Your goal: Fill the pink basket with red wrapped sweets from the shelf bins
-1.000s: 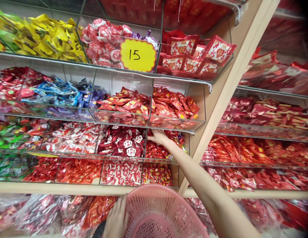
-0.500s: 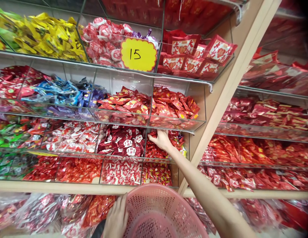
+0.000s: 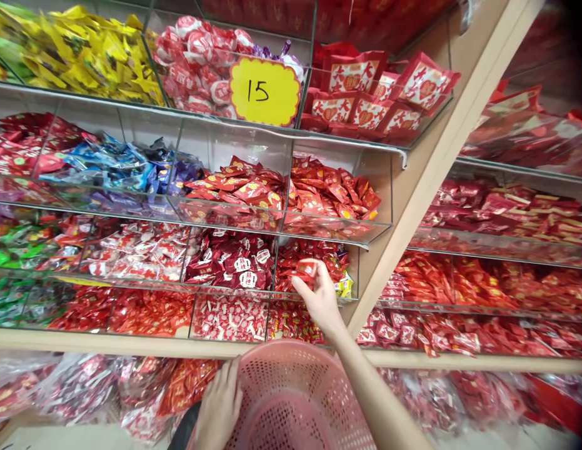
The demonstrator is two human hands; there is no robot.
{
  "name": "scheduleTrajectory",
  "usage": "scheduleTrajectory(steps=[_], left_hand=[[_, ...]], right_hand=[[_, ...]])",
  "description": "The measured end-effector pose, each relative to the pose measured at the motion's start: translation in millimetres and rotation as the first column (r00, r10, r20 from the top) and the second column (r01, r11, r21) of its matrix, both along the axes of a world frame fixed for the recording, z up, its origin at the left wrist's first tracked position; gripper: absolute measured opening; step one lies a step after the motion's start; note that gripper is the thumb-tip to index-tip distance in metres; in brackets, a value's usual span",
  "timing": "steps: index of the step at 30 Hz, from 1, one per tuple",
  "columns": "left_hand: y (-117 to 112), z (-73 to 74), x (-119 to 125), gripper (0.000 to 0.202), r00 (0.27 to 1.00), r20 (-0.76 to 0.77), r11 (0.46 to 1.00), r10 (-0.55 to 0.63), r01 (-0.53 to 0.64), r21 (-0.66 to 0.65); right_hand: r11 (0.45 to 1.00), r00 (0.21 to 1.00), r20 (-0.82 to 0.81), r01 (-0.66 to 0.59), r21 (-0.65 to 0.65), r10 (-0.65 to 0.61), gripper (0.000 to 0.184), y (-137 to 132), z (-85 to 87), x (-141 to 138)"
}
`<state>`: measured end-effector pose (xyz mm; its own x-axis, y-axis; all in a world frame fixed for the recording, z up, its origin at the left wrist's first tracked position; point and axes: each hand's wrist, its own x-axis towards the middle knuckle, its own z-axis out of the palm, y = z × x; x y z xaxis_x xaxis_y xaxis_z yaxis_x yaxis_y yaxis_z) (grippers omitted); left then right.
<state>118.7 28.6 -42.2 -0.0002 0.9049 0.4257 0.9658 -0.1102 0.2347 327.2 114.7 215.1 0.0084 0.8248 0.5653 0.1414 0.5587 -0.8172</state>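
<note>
My right hand [image 3: 321, 297] is raised in front of a low bin of red wrapped candies [image 3: 291, 253], its fingers closed on a small red candy packet [image 3: 306, 269]. At the bottom, my left hand [image 3: 220, 403] grips the left rim of a pink perforated plastic basket [image 3: 295, 362]. No items show in the visible part of the basket. Dark red packets with white labels [image 3: 244, 262] fill the bin left of my right hand, and small red-and-yellow candies [image 3: 293, 322] lie in the bin below it.
Clear-fronted shelf bins hold yellow packets [image 3: 84, 56], blue packets [image 3: 107, 162] and red packets [image 3: 335, 194]. A yellow price tag [image 3: 265, 92] reads 15. A slanting wooden upright [image 3: 441, 162] divides the shelves at right. Bagged candies [image 3: 79, 394] sit under the bottom ledge.
My right hand has drawn back and down out of the bin toward me, now with a red candy packet in its fingers. My left hand stays on the basket rim.
</note>
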Motion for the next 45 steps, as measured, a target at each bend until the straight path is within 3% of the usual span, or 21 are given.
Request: scheduleTrajectory(steps=[2,5,8,12,19,28,32,37,43,45], left_hand=[[-0.5,1.5,0.6,0.047,1.000,-0.010,1.000,0.006,-0.006,-0.008],[-1.6,5.8,2.2,0.047,1.000,-0.013,1.000,-0.001,0.001,-0.015],[-2.7,11.4,4.2,0.047,1.000,-0.013,1.000,-0.008,0.007,-0.031],[-3.7,16.2,6.1,0.046,1.000,-0.023,0.999,0.001,-0.003,-0.049],[-3.9,16.3,6.9,0.046,1.000,-0.007,0.999,-0.002,0.001,-0.044],[-5.7,22.4,7.5,0.046,1.000,-0.007,0.995,-0.019,0.018,-0.102],[-6.4,24.9,7.5,0.046,1.000,-0.002,0.992,-0.024,0.023,-0.121],[-7.7,24.9,6.9,0.047,1.000,-0.006,0.993,-0.023,0.023,-0.116],[-5.5,21.6,6.2,0.046,1.000,-0.008,0.995,-0.023,0.022,-0.095],[-5.4,22.5,6.2,0.046,1.000,-0.008,0.995,-0.024,0.023,-0.097]], right_hand=[[0.973,0.930,-0.351,-0.172,-0.156,0.108,0.030,-25.9,-16.1,-2.4],[0.818,0.692,-0.716,-0.464,-0.339,0.095,0.026,-53.2,-43.0,-4.4],[0.666,0.501,-0.863,-0.620,-0.415,-0.071,0.023,-65.8,-68.1,-4.2],[0.584,0.417,-0.891,-0.683,-0.439,-0.182,0.015,-72.4,-96.5,-5.1],[0.518,0.457,-0.879,-0.723,-0.458,-0.140,0.022,-81.2,-130.4,-12.6],[0.397,0.427,-0.899,-0.812,-0.428,-0.096,0.030,-88.7,-150.3,-15.2],[0.368,0.519,-0.850,-0.776,-0.512,-0.090,0.026,-89.2,-159.2,-17.0],[0.374,0.614,-0.789,-0.723,-0.580,-0.036,0.026,-89.8,-169.0,-13.0],[0.362,0.719,-0.694,-0.655,-0.663,0.032,0.036,-92.5,-178.7,9.4],[0.353,0.765,-0.635,-0.627,-0.695,0.107,0.038,-93.2,-182.9,20.0]])
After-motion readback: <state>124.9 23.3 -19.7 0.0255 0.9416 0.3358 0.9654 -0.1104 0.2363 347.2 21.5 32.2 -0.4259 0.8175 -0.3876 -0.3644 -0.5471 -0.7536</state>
